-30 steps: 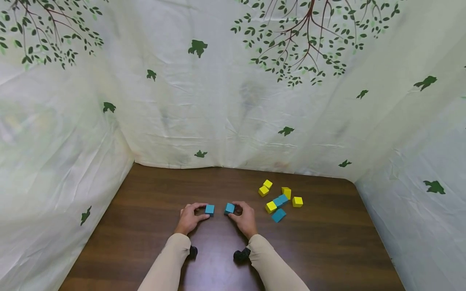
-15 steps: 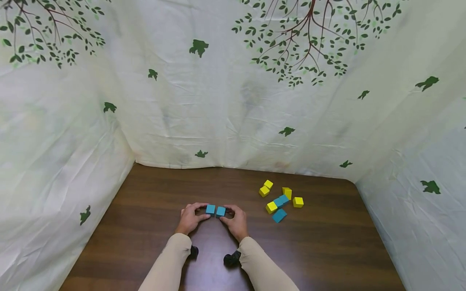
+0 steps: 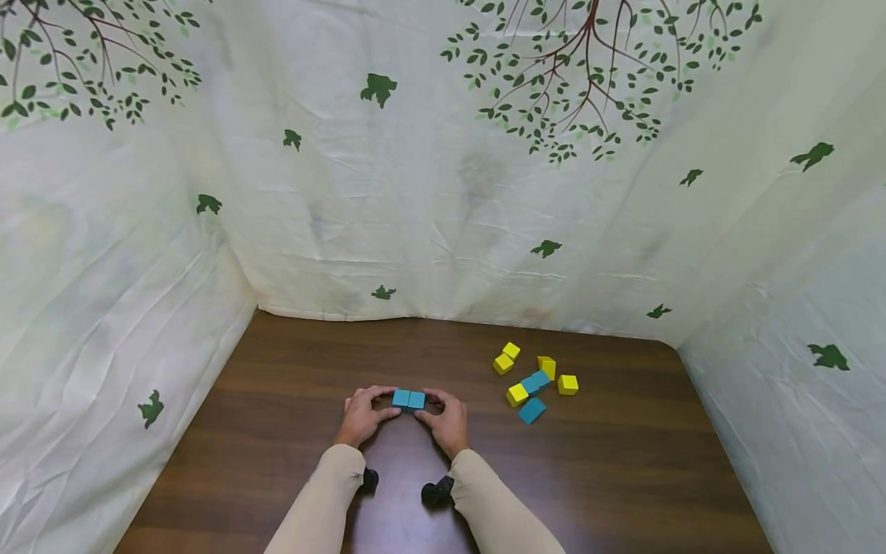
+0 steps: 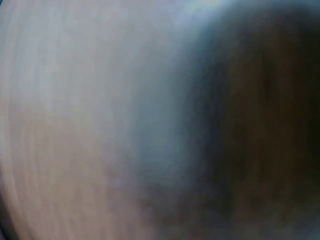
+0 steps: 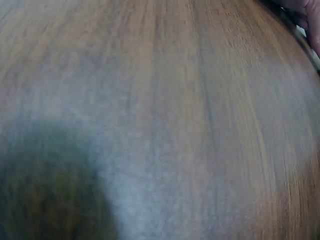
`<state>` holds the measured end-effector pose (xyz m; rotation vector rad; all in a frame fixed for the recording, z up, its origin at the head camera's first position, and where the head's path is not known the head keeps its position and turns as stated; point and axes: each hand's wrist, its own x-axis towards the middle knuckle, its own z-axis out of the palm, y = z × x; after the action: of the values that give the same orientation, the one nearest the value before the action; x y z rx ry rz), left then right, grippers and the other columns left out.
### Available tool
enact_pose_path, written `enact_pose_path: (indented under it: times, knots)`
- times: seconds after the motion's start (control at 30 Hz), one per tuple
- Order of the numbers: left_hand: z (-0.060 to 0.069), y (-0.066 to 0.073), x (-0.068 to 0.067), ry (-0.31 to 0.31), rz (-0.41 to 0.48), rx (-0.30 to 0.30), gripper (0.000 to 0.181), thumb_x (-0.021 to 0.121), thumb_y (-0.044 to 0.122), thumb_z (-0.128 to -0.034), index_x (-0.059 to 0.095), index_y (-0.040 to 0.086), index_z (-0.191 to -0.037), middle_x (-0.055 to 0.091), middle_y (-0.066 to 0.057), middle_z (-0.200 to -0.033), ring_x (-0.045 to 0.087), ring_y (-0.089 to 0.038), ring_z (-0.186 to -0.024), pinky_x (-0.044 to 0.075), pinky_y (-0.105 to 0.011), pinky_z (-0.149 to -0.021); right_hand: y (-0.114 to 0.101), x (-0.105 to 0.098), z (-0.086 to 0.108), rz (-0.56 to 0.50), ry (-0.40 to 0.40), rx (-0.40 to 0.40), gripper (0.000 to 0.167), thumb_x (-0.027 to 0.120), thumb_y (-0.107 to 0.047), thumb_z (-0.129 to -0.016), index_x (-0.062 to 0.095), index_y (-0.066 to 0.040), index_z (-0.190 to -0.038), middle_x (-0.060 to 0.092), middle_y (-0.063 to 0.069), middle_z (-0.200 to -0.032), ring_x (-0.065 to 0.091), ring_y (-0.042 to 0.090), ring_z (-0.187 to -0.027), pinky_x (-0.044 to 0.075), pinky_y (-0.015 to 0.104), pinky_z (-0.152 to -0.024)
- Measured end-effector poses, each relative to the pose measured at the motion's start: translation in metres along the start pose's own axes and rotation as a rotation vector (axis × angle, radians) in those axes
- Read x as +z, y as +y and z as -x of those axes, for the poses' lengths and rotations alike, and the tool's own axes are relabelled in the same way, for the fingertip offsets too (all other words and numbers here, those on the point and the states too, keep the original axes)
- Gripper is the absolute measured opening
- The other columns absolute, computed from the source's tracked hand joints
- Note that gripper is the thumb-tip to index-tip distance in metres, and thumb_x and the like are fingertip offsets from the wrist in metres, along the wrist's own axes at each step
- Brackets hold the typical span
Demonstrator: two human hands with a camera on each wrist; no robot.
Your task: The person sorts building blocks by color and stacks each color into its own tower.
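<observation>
Two blue cubes sit side by side in the middle of the table, their faces touching in the head view. My left hand (image 3: 361,415) pinches the left blue cube (image 3: 400,398) between thumb and fingers. On the other side, my right hand (image 3: 446,422) pinches the right blue cube (image 3: 417,399) the same way. The left wrist view is a blur of tabletop. In the right wrist view mostly wood grain shows, with a bit of a hand (image 5: 312,20) at the top right corner.
Right of the hands lie more blocks: blue ones (image 3: 532,410) and several yellow cubes (image 3: 567,385), some against each other. The brown wooden table (image 3: 623,462) meets a pale leaf-print cloth (image 3: 429,231) at its back and sides. A black wrist camera (image 3: 438,492) hangs under the right sleeve.
My right hand has moved left with its blue cube until it met the other one, closing the gap between them. My left hand has stayed nearly still.
</observation>
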<state>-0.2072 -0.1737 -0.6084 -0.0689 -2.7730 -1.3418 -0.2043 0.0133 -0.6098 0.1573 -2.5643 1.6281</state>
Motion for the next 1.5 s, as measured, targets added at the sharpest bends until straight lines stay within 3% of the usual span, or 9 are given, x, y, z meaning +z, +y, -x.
enact_pose_path:
  times: [0.57,0.8,0.93,1.1,1.3,1.5]
  knots:
    - [0.000,0.000,0.000,0.002,-0.011,0.006,0.037,0.081,0.018,-0.0768,0.072,0.013,-0.112,0.068,-0.007,-0.112,0.051,-0.027,-0.097,0.026,-0.046,-0.088,0.002,0.001,0.001,0.003,-0.027,0.019,0.040,0.081,-0.011,-0.077,0.070,-0.008,-0.116,0.069,0.006,-0.108,0.062,0.024,-0.098,0.049,0.041,-0.086]
    - [0.001,-0.001,0.002,0.019,0.004,0.006,0.037,0.082,0.017,-0.0750,0.072,0.012,-0.111,0.069,-0.006,-0.104,0.049,-0.024,-0.090,0.025,-0.044,-0.085,0.006,-0.013,0.004,-0.070,-0.096,-0.020,0.046,0.080,-0.012,-0.078,0.065,-0.006,-0.121,0.068,0.006,-0.114,0.062,0.023,-0.101,0.049,0.038,-0.088]
    - [0.001,-0.001,0.002,0.020,0.007,-0.001,0.038,0.082,0.017,-0.0752,0.072,0.012,-0.111,0.068,-0.006,-0.100,0.048,-0.022,-0.088,0.025,-0.043,-0.084,0.007,-0.036,0.012,-0.050,-0.129,-0.037,0.046,0.078,-0.014,-0.081,0.064,-0.006,-0.123,0.068,0.009,-0.111,0.062,0.024,-0.099,0.050,0.035,-0.084]
    - [0.000,0.000,0.002,0.018,0.002,0.002,0.038,0.082,0.018,-0.0759,0.072,0.013,-0.112,0.067,-0.005,-0.100,0.048,-0.022,-0.089,0.025,-0.043,-0.084,0.010,-0.079,0.015,0.014,-0.113,-0.049,0.044,0.077,-0.015,-0.082,0.064,-0.008,-0.123,0.066,0.014,-0.105,0.062,0.026,-0.092,0.052,0.036,-0.079]
    - [0.000,-0.001,0.001,0.019,0.003,0.007,0.039,0.082,0.018,-0.0757,0.072,0.013,-0.112,0.067,-0.005,-0.100,0.048,-0.022,-0.089,0.025,-0.043,-0.084,0.021,-0.137,0.004,0.061,-0.014,-0.106,0.042,0.077,-0.010,-0.081,0.065,-0.003,-0.121,0.065,0.019,-0.102,0.062,0.031,-0.089,0.053,0.043,-0.077]
    - [0.001,-0.003,0.001,0.021,-0.002,0.004,0.039,0.083,0.019,-0.0755,0.072,0.013,-0.113,0.066,-0.004,-0.099,0.049,-0.022,-0.089,0.025,-0.042,-0.084,0.036,-0.180,-0.013,0.125,0.083,-0.084,0.039,0.075,-0.004,-0.082,0.066,-0.003,-0.119,0.063,0.015,-0.092,0.058,0.025,-0.080,0.050,0.037,-0.073]
